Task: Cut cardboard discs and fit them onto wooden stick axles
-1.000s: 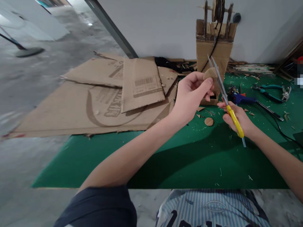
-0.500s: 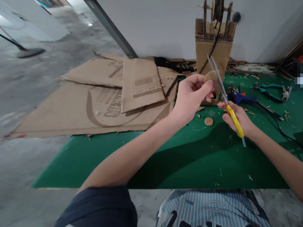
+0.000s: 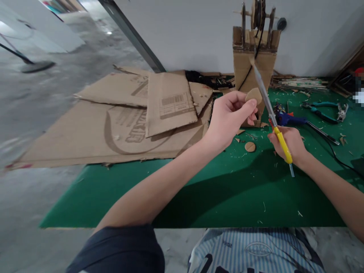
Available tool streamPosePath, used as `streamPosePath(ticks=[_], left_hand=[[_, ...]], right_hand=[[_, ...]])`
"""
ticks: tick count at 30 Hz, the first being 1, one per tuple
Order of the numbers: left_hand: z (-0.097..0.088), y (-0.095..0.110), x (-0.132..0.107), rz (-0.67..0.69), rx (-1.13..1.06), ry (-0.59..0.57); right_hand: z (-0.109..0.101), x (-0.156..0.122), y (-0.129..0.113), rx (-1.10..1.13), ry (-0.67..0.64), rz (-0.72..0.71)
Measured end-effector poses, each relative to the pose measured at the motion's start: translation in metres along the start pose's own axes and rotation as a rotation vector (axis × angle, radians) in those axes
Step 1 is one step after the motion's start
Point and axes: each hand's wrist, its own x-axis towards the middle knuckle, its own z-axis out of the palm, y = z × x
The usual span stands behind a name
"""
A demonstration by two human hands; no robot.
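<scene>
Cardboard disc (image 3: 254,94) juts above the pinching fingertips of the left hand (image 3: 226,116); from afar I see scissors (image 3: 272,115) just right of them, long axis slanting up-left, gripped in the curled right hand (image 3: 292,144).

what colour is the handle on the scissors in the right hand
Yellow: the visible handle of the scissors shows best in the head view.

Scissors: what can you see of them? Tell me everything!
The scissors have long, silvery, metal-looking blades, seemingly almost closed, with blurred tips; a shiny yellow handle; and some red by the joint. The right hand holds them above the table, tips pointing forward. The blades are beside the held cardboard; whether they touch it is unclear.
</scene>
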Motion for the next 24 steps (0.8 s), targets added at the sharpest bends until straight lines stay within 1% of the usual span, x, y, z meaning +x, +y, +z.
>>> streamPosePath(ticks=[2,4,8,11,13,16,19,24], left_hand=[[0.0,0.0,0.0,-0.008,-0.005,-0.001],[0.0,0.001,0.0,-0.024,0.0,0.005],[0.0,0.002,0.002,-0.06,0.0,0.043],[-0.001,0.001,0.005,-0.029,0.019,0.074],[-0.002,0.0,0.006,0.001,0.028,0.076],[-0.002,-0.001,0.006,0.018,0.004,0.047],[-0.002,0.0,0.004,-0.003,-0.02,0.014],[-0.001,0.0,0.003,-0.042,-0.032,0.002]], right_hand=[[-0.001,0.002,0.001,0.021,0.036,0.022],[-0.002,0.003,0.004,0.074,0.052,0.013],[0.002,0.002,0.013,0.238,-0.023,-0.01],[0.008,0.0,0.018,0.332,-0.045,-0.081],[0.011,-0.001,0.02,0.334,-0.054,-0.099],[0.014,-0.001,0.023,0.337,-0.054,-0.085],[0.015,0.0,0.024,0.336,-0.057,-0.08],[0.014,-0.001,0.021,0.324,-0.062,-0.065]])
